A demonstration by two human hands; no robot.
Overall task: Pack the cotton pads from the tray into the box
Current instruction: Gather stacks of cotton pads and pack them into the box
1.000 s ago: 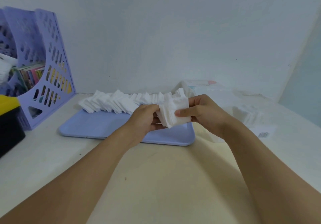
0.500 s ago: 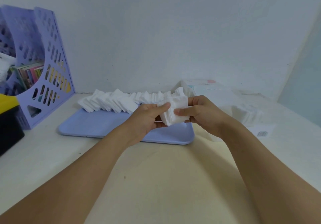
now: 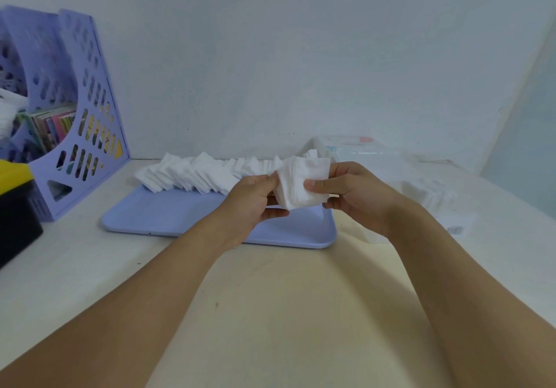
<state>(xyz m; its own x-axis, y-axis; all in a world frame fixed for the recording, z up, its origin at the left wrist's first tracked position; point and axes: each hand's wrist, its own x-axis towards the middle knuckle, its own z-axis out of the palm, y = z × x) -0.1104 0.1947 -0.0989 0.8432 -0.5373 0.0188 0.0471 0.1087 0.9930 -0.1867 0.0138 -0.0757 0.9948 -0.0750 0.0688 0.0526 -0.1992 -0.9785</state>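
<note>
Both hands hold a stack of cotton pads (image 3: pixel 301 184) above the right end of the blue tray (image 3: pixel 186 216). The right hand (image 3: pixel 349 195) pinches its right side, thumb on the front face; the left hand (image 3: pixel 252 204) grips its left edge. More pads (image 3: pixel 192 174) lie along the tray's far edge, the clear box (image 3: pixel 427 195) sits to the right

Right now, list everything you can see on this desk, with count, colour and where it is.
tray: one, lilac, desk centre.
pad row: many, white, along the tray's far edge.
pad stack: one, white, held above the tray's right end.
box: one, clear, right of the tray; it holds more white pads.
file rack: one, lilac, far left, with books inside.
bin: one, black and yellow, left edge.
desk: one, cream.
hands: left and right both grip the pad stack.
</note>
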